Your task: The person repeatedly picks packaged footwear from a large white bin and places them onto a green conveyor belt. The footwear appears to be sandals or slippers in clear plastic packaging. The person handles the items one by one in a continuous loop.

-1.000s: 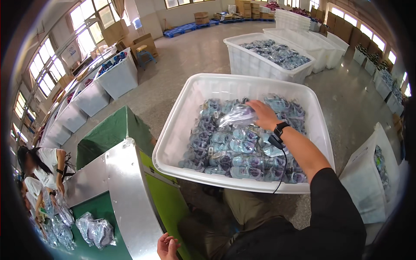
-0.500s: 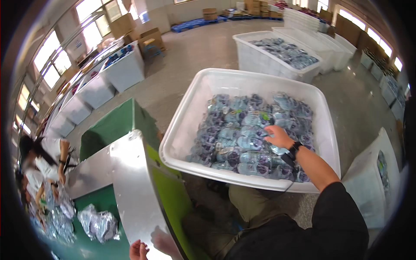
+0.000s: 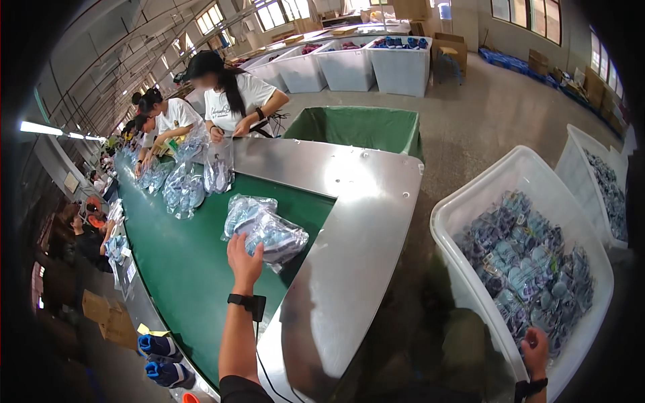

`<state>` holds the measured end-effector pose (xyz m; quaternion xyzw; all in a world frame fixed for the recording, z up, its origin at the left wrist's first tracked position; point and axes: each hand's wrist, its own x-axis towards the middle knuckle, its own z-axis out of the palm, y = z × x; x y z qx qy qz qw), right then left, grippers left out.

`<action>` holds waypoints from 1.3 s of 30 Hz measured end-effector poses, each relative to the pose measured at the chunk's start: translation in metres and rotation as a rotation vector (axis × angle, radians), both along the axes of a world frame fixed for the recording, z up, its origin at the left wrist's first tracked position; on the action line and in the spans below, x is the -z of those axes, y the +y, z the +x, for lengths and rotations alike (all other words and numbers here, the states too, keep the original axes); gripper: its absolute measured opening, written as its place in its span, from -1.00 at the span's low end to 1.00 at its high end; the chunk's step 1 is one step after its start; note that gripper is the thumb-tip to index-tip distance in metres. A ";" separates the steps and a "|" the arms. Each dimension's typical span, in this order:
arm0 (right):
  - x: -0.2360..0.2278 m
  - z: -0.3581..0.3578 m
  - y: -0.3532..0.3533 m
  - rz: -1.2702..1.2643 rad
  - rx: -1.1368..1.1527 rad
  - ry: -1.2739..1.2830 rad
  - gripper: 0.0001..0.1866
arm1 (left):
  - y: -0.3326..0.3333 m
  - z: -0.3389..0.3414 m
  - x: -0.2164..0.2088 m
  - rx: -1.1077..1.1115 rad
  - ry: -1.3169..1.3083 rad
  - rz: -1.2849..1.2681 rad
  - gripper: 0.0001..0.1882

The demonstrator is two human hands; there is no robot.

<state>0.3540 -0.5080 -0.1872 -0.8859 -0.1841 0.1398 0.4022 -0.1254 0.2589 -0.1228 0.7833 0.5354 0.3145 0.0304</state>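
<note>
On the green conveyor belt (image 3: 181, 269) lie clear plastic bags of light blue and purple shoes (image 3: 275, 235) near the belt's metal corner. My left hand (image 3: 244, 258) reaches over the belt to them. Its thumb stands apart from the fingers, and the fingertips meet the near edge of the bags without a visible grip. At the lower right, my right hand (image 3: 535, 349) is over the near side of a large white bin (image 3: 463, 265). Its fingers are loosely curled with nothing visible in them. Bagged shoes (image 3: 531, 262) of the same colours fill much of the bin.
A metal border (image 3: 349, 255) edges the belt. Beyond it stands a green bin (image 3: 363, 127). A co-worker (image 3: 235, 101) in white handles bagged shoes (image 3: 218, 164) at the belt, with others further along. Dark blue shoes (image 3: 164, 363) sit at lower left; another white bin (image 3: 584, 161) stands right.
My view has swung left toward the belt. My left hand has moved from the metal border to the bagged shoes. My right hand has drawn back from the middle of the bin's shoes.
</note>
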 end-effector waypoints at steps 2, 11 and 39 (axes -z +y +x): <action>-0.007 -0.012 0.003 -0.035 -0.035 -0.033 -0.51 | 0.022 0.000 0.015 -0.098 0.068 -0.046 -0.25; -0.029 -0.032 0.046 0.040 -0.137 -0.018 -0.48 | 0.012 -0.003 0.031 0.010 -0.455 -0.824 -0.07; -0.120 -0.138 0.271 0.335 -0.964 -0.066 -0.42 | -0.199 0.047 -0.002 0.368 -0.831 -0.980 -0.03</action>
